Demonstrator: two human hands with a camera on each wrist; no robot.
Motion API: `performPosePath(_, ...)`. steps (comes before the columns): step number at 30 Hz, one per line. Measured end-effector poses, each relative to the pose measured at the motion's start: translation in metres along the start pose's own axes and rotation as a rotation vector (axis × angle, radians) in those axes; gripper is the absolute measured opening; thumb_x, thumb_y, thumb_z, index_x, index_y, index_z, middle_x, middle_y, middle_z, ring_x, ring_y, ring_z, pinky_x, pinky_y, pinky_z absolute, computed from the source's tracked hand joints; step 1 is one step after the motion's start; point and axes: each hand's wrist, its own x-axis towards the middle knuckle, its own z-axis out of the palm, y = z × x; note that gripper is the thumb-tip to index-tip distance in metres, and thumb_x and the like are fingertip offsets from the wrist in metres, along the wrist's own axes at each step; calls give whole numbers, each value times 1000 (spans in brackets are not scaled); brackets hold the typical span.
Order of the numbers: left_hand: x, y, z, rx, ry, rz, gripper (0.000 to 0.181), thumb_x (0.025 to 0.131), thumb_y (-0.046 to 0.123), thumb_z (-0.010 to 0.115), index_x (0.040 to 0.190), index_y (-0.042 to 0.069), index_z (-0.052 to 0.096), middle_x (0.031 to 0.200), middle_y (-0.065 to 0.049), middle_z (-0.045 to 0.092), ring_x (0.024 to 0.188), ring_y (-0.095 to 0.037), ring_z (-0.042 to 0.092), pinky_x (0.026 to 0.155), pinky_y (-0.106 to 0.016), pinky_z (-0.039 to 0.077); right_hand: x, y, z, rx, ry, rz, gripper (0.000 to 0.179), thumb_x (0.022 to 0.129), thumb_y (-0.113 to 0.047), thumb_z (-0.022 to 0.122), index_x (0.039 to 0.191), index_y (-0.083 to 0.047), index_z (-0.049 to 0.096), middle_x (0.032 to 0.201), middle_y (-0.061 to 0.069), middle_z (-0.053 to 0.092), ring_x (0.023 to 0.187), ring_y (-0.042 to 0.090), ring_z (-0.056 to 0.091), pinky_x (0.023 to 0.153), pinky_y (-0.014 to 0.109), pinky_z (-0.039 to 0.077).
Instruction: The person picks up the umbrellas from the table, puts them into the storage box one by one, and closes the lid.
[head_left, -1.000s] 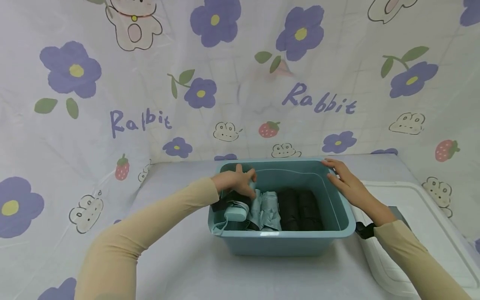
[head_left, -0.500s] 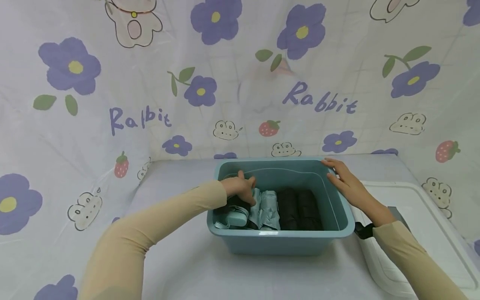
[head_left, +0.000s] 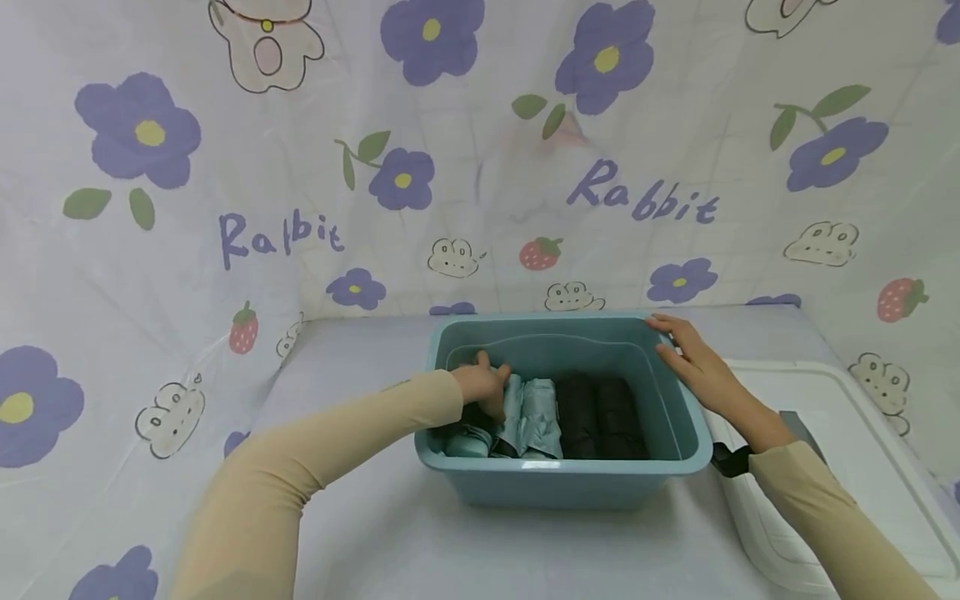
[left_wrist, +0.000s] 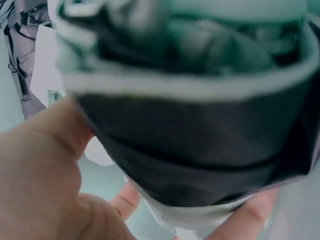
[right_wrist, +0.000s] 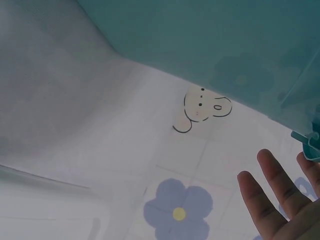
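In the head view my left hand [head_left: 483,387] reaches into the left end of a blue-green plastic bin [head_left: 562,492]. It grips a folded umbrella [head_left: 468,442], light blue with a dark side, low inside the bin. The left wrist view shows thumb and fingers around this umbrella [left_wrist: 195,140]; its far end is hidden. Beside it lie light blue folded umbrellas [head_left: 538,421], then a black rolled bundle [head_left: 576,417] and another black bundle [head_left: 621,417]. My right hand [head_left: 697,367] rests on the bin's right rim near the back corner, fingers extended.
A white lid [head_left: 847,467] with a grey handle [head_left: 802,433] lies on the table to the right of the bin, under the right forearm. A cloth printed with flowers and rabbits [head_left: 495,200] hangs behind the table [head_left: 540,558].
My left hand has moved down and slightly right into the bin, lowering the light blue umbrella from rim height, its strap going inside too. The right hand has stayed on the rim.
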Motion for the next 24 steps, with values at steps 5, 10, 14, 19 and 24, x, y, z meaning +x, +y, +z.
performPosePath(5,-4,1,-1,8,9,-2,82,78,44,70,143,26,24,144,-17,13,113,-36,41,93,-43,41,0,0,-1,8,3,-4,48,101,-21,38,144,-3,28,147,23,21,130,48,25,95,69,25)
performPosePath(10,-4,0,1,-9,16,2,81,77,40,72,141,23,26,139,-19,18,103,-32,46,85,-37,45,0,-1,-1,15,-1,-7,48,101,-21,38,143,-2,28,147,24,21,130,48,24,95,69,24)
performPosePath(14,-2,-1,3,-28,13,1,82,77,40,72,142,22,24,141,-20,15,105,-32,47,87,-38,45,1,-3,0,18,2,-10,48,101,-22,38,143,0,28,146,24,22,130,49,25,95,69,24)
performPosePath(19,-3,-2,4,-48,6,8,86,78,40,71,144,20,21,145,-23,12,108,-33,49,89,-40,45,1,-3,1,19,7,-13,48,101,-22,38,143,-1,29,146,24,22,130,48,24,95,69,24)
performPosePath(24,-2,-2,3,-59,0,2,88,78,40,71,146,21,17,147,-23,11,110,-33,48,90,-41,45,0,-2,1,23,7,-9,48,101,-21,38,144,-3,28,147,23,21,131,49,22,94,71,23)
